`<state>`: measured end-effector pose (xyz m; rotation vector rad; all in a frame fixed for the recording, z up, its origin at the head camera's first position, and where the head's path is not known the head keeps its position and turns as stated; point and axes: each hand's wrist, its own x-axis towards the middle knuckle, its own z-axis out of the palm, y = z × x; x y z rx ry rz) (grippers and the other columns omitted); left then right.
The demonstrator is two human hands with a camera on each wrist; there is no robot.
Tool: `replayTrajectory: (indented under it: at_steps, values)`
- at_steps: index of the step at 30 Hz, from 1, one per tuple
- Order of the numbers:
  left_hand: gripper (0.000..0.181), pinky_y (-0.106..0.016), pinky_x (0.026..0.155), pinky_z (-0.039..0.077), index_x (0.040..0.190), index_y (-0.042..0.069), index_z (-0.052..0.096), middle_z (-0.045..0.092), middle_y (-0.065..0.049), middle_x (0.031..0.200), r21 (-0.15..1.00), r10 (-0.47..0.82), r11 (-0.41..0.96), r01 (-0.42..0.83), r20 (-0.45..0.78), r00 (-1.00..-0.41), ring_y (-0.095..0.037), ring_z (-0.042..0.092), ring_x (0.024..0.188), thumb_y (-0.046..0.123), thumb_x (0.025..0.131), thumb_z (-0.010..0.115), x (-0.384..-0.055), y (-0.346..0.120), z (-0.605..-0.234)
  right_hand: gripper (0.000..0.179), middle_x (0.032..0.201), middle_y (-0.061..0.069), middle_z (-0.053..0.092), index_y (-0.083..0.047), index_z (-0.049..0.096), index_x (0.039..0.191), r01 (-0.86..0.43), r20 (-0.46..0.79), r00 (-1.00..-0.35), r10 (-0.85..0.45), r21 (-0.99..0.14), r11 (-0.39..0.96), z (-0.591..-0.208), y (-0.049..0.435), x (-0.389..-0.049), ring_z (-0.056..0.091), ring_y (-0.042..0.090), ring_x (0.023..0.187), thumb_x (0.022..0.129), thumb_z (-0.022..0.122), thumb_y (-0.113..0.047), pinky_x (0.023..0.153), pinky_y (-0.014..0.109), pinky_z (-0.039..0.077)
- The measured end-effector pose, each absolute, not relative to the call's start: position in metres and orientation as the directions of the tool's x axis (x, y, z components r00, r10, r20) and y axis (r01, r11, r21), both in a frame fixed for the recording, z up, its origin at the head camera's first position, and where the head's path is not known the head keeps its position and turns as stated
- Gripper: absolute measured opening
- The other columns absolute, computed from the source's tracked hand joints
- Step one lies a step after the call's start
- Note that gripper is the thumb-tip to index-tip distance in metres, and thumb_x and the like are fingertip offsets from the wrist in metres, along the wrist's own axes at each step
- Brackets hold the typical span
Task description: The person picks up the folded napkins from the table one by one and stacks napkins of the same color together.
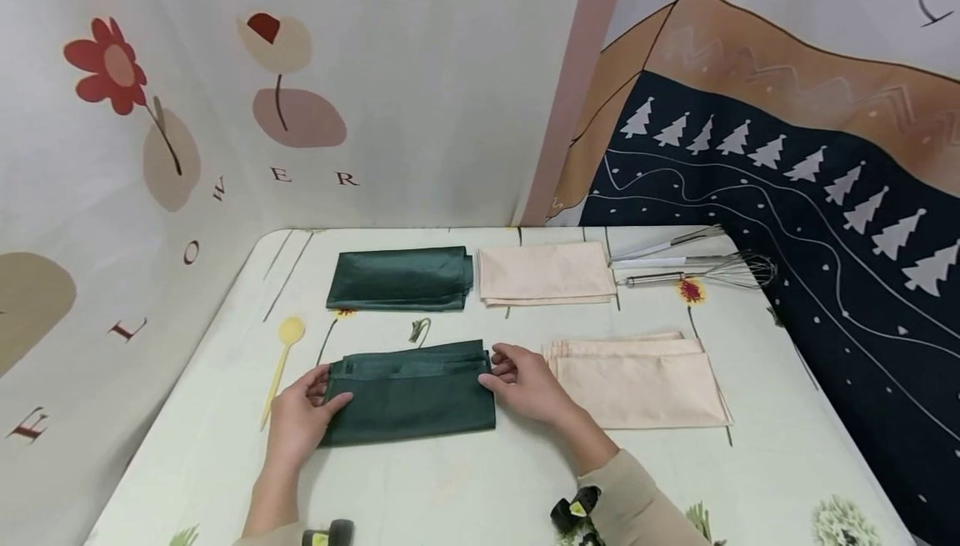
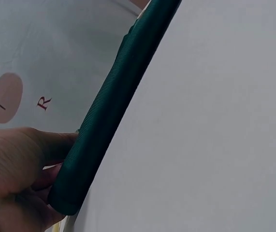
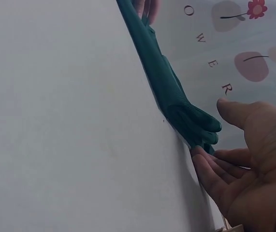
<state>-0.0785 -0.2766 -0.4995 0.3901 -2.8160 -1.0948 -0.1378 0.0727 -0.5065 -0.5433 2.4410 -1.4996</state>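
Note:
A folded dark green cloth point(image 1: 412, 400) with a satin sheen lies on the table in front of me. My left hand point(image 1: 300, 413) grips its left end, thumb on top and fingers at the edge; the left wrist view shows the same end of the cloth point(image 2: 99, 111) held. At the right end is my right hand point(image 1: 532, 383). In the right wrist view its fingertips point(image 3: 198, 157) touch the lower edge, while the thumb point(image 3: 232, 108) stands apart above the loose layered folds point(image 3: 198, 123). Just right of that hand lies a folded pale pink cloth point(image 1: 641, 383).
Behind lie another folded green cloth point(image 1: 397, 279) and another pale pink one point(image 1: 543, 273). A wire whisk point(image 1: 652, 278) and white-handled utensils point(image 1: 652, 247) rest at the back right. To the left is a yellow spoon point(image 1: 285, 342). Printed curtains point(image 1: 420, 96) border the table.

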Motion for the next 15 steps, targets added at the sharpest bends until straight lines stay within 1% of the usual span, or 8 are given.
replayTrajectory:
  at_steps: [4, 7, 9, 12, 15]
  values:
    - [0.058, -0.046, 0.082, 0.056, 0.132, -0.012, 0.058, 0.068, -0.028, 0.109, 0.669, -0.262, 0.719, -0.190, 0.008, -0.965, -0.034, 0.066, 0.093, 0.011, 0.085, 0.083, -0.0804, -0.2760, -0.4986, 0.059, 0.122, 0.013, 0.065, 0.008, 0.049, 0.143, -0.163, -0.024, -0.907, -0.419, -0.900, 0.405, -0.5041, 0.0720, -0.1379, 0.067, 0.022, 0.107, 0.097, 0.070, -0.023, 0.089, 0.031, 0.056]
    - [0.054, -0.048, 0.083, 0.056, 0.129, -0.013, 0.060, 0.069, -0.028, 0.106, 0.669, -0.255, 0.721, -0.181, 0.014, -0.967, -0.035, 0.066, 0.094, 0.011, 0.085, 0.082, -0.0803, -0.2754, -0.4985, 0.058, 0.119, 0.011, 0.067, 0.005, 0.052, 0.142, -0.142, -0.053, -0.909, -0.413, -0.893, 0.427, -0.5019, 0.0715, -0.1379, 0.068, 0.020, 0.105, 0.097, 0.070, -0.027, 0.089, 0.034, 0.056]
    - [0.052, -0.044, 0.081, 0.056, 0.127, -0.012, 0.062, 0.069, -0.028, 0.105, 0.674, -0.257, 0.717, -0.181, 0.014, -0.966, -0.035, 0.066, 0.094, 0.012, 0.086, 0.082, -0.0795, -0.2750, -0.4993, 0.058, 0.117, 0.011, 0.068, 0.004, 0.054, 0.141, -0.134, -0.072, -0.908, -0.414, -0.884, 0.448, -0.5010, 0.0709, -0.1385, 0.068, 0.021, 0.103, 0.097, 0.071, -0.029, 0.088, 0.036, 0.056]
    - [0.049, -0.034, 0.077, 0.055, 0.126, -0.009, 0.064, 0.070, -0.026, 0.104, 0.681, -0.278, 0.707, -0.191, 0.020, -0.960, -0.034, 0.066, 0.094, 0.011, 0.085, 0.082, -0.0780, -0.2740, -0.5011, 0.057, 0.115, 0.011, 0.069, 0.003, 0.056, 0.139, -0.119, -0.099, -0.905, -0.414, -0.875, 0.469, -0.4996, 0.0693, -0.1404, 0.069, 0.019, 0.098, 0.096, 0.071, -0.030, 0.084, 0.036, 0.056]
    - [0.048, -0.024, 0.073, 0.052, 0.126, -0.008, 0.065, 0.070, -0.024, 0.103, 0.689, -0.297, 0.698, -0.193, 0.034, -0.954, -0.032, 0.066, 0.093, 0.010, 0.085, 0.083, -0.0779, -0.2731, -0.5024, 0.051, 0.106, 0.007, 0.070, 0.003, 0.061, 0.134, -0.099, -0.115, -0.904, -0.411, -0.880, 0.464, -0.5009, 0.0672, -0.1433, 0.068, 0.015, 0.084, 0.096, 0.071, -0.030, 0.075, 0.032, 0.056]
